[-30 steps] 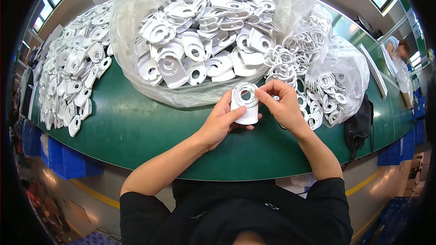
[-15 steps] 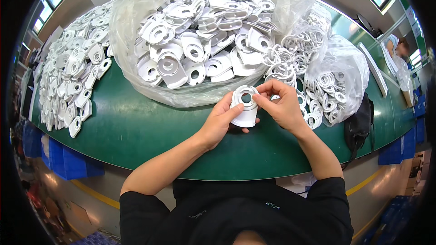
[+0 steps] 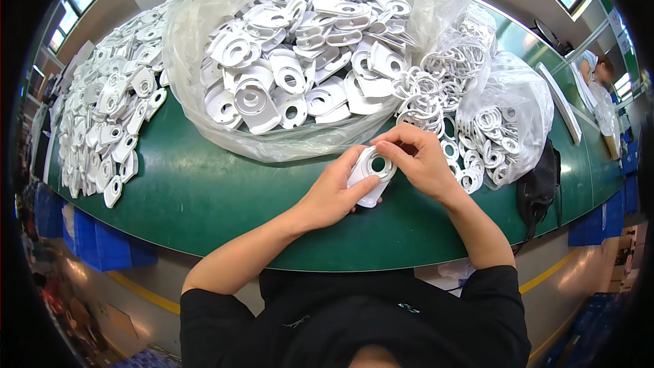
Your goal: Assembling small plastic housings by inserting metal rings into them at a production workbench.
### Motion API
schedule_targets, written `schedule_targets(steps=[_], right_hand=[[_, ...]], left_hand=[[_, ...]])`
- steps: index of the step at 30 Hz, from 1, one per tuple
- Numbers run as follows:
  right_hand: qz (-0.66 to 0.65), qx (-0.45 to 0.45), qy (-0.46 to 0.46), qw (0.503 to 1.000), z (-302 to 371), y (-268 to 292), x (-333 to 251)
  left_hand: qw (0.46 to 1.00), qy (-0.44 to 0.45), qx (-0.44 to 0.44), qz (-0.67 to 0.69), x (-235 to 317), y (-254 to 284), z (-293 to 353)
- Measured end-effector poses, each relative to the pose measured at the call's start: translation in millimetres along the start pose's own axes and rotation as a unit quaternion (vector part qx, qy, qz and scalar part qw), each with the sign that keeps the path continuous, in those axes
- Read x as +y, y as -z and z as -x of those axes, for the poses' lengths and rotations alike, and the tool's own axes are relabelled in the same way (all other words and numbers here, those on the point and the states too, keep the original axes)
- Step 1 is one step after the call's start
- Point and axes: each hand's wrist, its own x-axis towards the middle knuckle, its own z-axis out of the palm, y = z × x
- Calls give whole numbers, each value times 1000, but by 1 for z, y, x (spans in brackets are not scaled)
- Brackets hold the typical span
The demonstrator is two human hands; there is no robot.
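White plastic, a flat plate with a round hole [image 3: 371,172], sits between the person's two hands just above the green table [image 3: 204,197], near its front edge. The left hand [image 3: 334,194] cups the plate from below and from the left, its thumb lying across the lower face and its fingers curled behind it, so the hand is clamped on the part. The right hand [image 3: 417,160] comes over from the right and above, its fingertips [image 3: 381,148] pinched together on the raised ring around the hole, touching the rim. The plate is tilted, its holed end up toward the right hand.

Just behind the hands lies a large clear plastic bag [image 3: 204,41], open at the top and heaped with more white plates of the same kind [image 3: 286,61]. To the right of it, close by the right hand, a smaller clear bag [image 3: 524,102] holds white rings [image 3: 490,136], and more rings spill in a pile [image 3: 429,88] between the two bags. Far to the left a loose spread of white plates [image 3: 102,123] covers the table. A black pouch [image 3: 538,184] hangs over the table's edge at the right.
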Motion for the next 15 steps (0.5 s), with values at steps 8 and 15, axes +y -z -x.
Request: schedule_targets(steps=[8, 15], right_hand=[[47, -56, 38, 997, 2, -2, -3], [-60, 54, 23, 996, 1, -16, 2]], left_hand=[[966, -48, 81, -242, -2, 5, 0], [978, -58, 122, -159, -10, 3, -4]])
